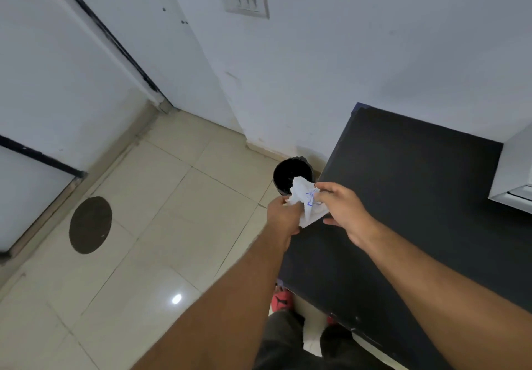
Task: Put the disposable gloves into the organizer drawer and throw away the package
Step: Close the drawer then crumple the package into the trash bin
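A crumpled white package (306,201) with blue print is held between both hands, just above and in front of a small black round bin (289,175) on the floor by the wall. My left hand (283,217) grips its left side from below. My right hand (344,214) pinches its right side with thumb and fingers. The bin's mouth faces up and looks dark inside. No gloves show in view.
A black table top (417,197) fills the right side, its left edge beside the bin. A white organizer corner (515,179) sits at the table's far right. Beige floor tiles (172,211) spread to the left, with a dark round floor cover (90,225) and a door beyond.
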